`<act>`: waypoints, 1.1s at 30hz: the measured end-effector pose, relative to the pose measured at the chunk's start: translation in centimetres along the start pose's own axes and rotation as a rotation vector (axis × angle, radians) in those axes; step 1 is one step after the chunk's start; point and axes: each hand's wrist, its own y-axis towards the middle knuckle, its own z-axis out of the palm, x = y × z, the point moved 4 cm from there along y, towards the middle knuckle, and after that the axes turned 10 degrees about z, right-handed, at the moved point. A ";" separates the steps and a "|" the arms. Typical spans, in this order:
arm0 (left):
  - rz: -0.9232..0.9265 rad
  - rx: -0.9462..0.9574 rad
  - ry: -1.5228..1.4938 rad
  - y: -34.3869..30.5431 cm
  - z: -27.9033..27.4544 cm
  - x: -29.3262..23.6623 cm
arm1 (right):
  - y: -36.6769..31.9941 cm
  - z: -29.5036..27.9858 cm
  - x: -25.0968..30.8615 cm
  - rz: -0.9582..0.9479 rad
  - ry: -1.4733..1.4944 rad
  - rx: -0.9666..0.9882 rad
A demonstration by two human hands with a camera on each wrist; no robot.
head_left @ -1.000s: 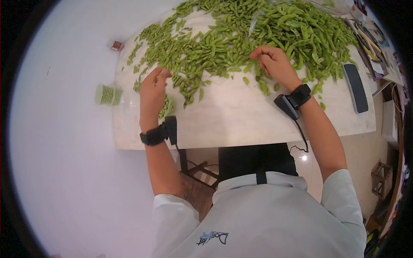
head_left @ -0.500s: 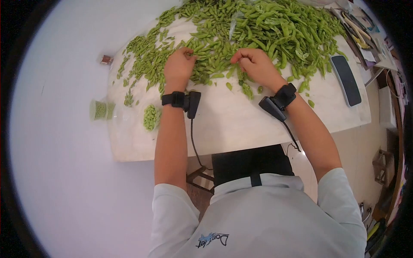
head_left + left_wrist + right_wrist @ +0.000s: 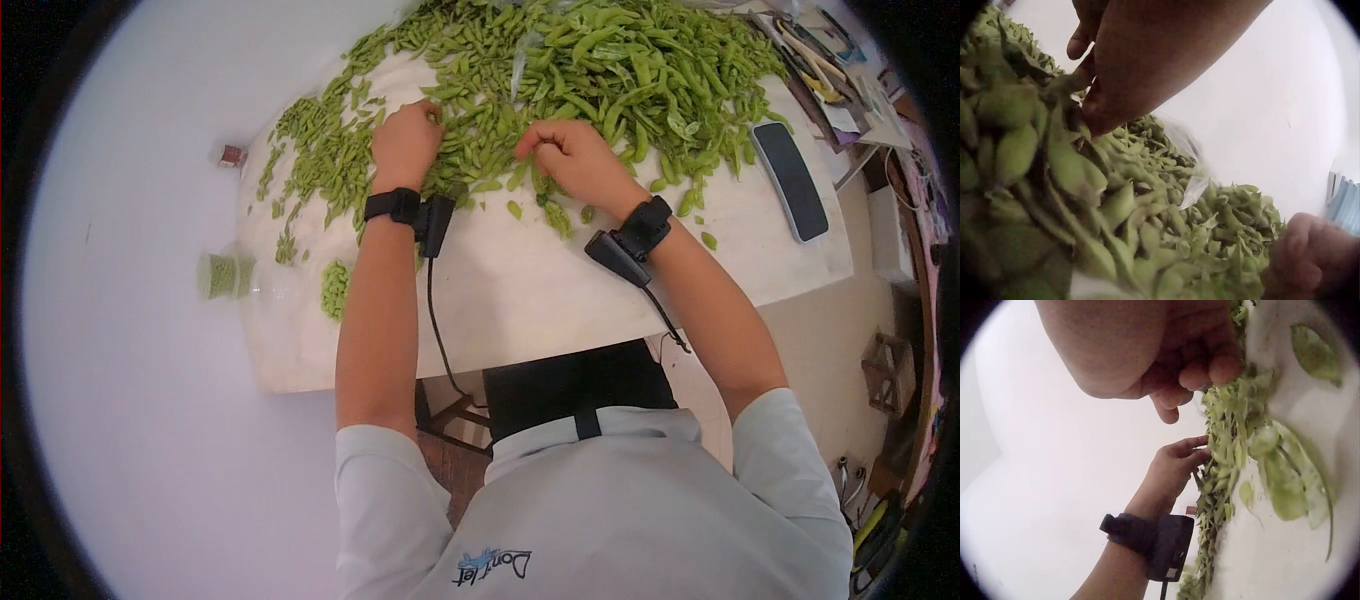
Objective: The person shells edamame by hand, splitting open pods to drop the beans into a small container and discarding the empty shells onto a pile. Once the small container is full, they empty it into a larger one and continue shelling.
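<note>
I am picking through the edamame pods (image 3: 600,60) heaped on the bench (image 3: 520,290). My left hand (image 3: 405,145) and right hand (image 3: 575,160) dig into the near edge with fingers curled, and I cannot tell whether either has pinched one. Next, I judge, comes singling out one pod.

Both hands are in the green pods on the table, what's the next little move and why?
Probably pull one pod free with the left hand and bring it toward the right hand. Both hands' fingers sit at the near edge of the pods, the right ones curled. Whether either grips a pod is unclear, and no pod is lifted clear.
</note>
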 end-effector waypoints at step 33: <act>0.062 -0.229 -1.798 -3.8 4.6 -7.3 | 0.0 -0.3 0.0 0.235 0.485 0.060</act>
